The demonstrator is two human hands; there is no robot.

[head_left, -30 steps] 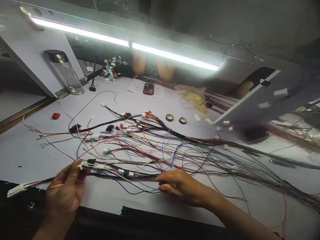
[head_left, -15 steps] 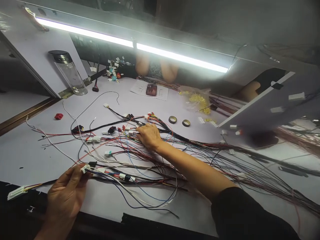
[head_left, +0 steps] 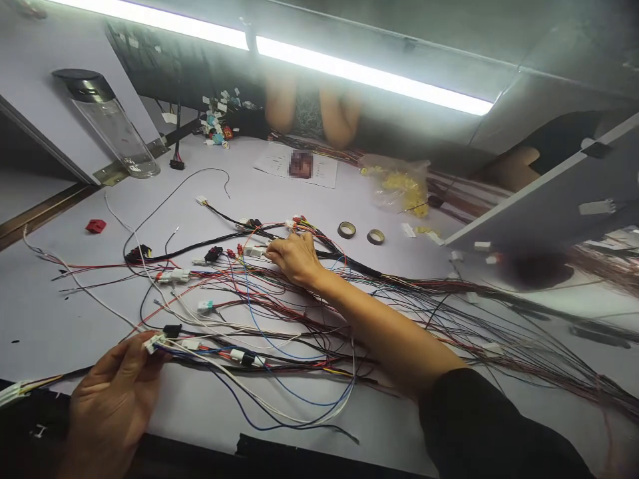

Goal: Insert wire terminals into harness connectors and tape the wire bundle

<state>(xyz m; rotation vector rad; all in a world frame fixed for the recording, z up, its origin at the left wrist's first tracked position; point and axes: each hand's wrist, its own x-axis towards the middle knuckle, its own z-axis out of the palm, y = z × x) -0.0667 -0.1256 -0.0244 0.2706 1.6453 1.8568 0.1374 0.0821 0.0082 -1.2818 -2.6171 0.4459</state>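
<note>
At the lower left, my left hand (head_left: 117,392) pinches a small white connector (head_left: 154,343) between thumb and fingers. White and blue wires (head_left: 219,372) run from it to the right and loop over the table. My right hand (head_left: 295,258) is closed over the middle of the wire harness (head_left: 367,269), fingertips pressed together among thin wires. What they grip is hidden. Right beside those fingertips lies a white connector (head_left: 255,251). Further left are a black connector (head_left: 213,254) and a white connector with red wires (head_left: 174,276).
Two tape rolls (head_left: 346,230) lie beyond my right hand. A bag of yellow parts (head_left: 399,189), a printed sheet (head_left: 269,163) and a glass bottle (head_left: 112,126) stand or lie further back. A red connector (head_left: 96,226) is at left. Another person's arms (head_left: 339,113) show behind the lamp.
The camera view has shifted, so most of the scene sits differently in the picture. My left hand keeps its hold on the white connector. My right hand stays closed over the harness.
</note>
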